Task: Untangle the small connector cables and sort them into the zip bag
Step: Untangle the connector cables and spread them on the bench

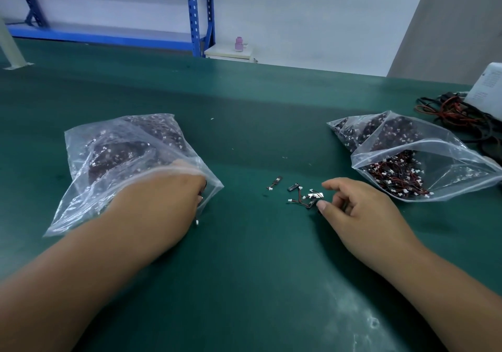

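Two clear zip bags lie on the green mat. The left zip bag (119, 145) is packed with dark cables, and my left hand (165, 202) is at its mouth, fingers curled and tucked inside. A white connector end (197, 222) sticks out below that hand. The right zip bag (423, 161) lies open, with red and black cables with white plugs spilling toward its mouth. Between the bags sits a small tangle of connector cables (305, 199), plus two loose pieces (274, 183) to its left. My right hand (358, 207) hovers at the tangle, thumb tip touching it and forefinger spread above.
A heap of thicker red and black wires (459, 112) and a white device (489, 90) sit at the mat's far right. Beyond the table's far edge stand a blue shelf frame (195, 11) and a small white cabinet (228, 52) with a pink bottle on it.
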Motion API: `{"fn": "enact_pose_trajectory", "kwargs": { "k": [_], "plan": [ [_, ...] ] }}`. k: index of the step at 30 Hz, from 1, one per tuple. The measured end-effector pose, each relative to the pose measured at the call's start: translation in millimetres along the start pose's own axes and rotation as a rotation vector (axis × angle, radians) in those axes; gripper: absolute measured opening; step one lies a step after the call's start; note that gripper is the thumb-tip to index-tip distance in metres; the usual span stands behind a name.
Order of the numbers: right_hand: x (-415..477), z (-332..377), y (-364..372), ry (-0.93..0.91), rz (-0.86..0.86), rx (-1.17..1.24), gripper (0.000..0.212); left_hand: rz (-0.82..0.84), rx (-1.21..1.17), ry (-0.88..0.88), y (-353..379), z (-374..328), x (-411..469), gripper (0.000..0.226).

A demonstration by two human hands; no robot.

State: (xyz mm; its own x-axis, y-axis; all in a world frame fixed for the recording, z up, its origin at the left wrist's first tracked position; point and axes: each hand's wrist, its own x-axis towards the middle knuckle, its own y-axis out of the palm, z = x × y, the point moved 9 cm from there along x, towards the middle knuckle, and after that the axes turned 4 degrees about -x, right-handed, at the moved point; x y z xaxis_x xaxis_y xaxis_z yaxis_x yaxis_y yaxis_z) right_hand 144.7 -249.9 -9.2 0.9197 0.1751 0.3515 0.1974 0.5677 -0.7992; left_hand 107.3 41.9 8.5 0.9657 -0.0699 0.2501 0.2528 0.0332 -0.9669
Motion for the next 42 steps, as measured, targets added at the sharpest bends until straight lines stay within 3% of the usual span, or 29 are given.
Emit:
{"fn": "enact_pose_trajectory", "kwargs": {
  "k": [2, 5, 10, 15, 22, 28, 37, 42],
  "plan": [
    [-0.4, -0.4, -0.3, 0.001, 0.000, 0.008, 0.025, -0.131, 0.048, 0.072, -22.8, -12.2, -5.0, 0.030],
    [-0.5, -0.3, -1.1, -0.003, -0.009, 0.009, 0.023, -0.165, 0.024, 0.093, -33.0, -18.8, -13.3, 0.024],
    [-0.8, 0.5, -1.7, -0.019, -0.014, -0.001, 0.021, 0.004, -0.023, -0.041, -15.4, -6.8, -10.2, 0.009],
    [-0.3, -0.7, -1.4, -0.019, -0.011, 0.011, 0.019, 0.133, -0.013, -0.132, -0.8, 0.3, -9.0, 0.014],
    [-1.3, 3.1, -3.6, -0.038, -0.024, 0.056, 0.018, -0.111, 0.031, 0.039, -36.1, -15.6, -8.9, 0.020],
    [-11.1, 31.1, -6.3, -0.232, 0.009, 0.044, 0.025, -0.172, -0.081, 0.034, -49.9, -20.7, -11.5, 0.008],
    [-6.6, 21.4, -0.3, -0.162, 0.032, 0.062, 0.027, -0.183, -0.147, 0.024, -55.9, -30.3, -19.8, 0.006],
    [-7.8, 24.6, -2.9, -0.167, 0.024, 0.052, 0.028, -0.195, -0.232, 0.134, -70.0, -52.6, -30.1, 0.014]
  ]
}}
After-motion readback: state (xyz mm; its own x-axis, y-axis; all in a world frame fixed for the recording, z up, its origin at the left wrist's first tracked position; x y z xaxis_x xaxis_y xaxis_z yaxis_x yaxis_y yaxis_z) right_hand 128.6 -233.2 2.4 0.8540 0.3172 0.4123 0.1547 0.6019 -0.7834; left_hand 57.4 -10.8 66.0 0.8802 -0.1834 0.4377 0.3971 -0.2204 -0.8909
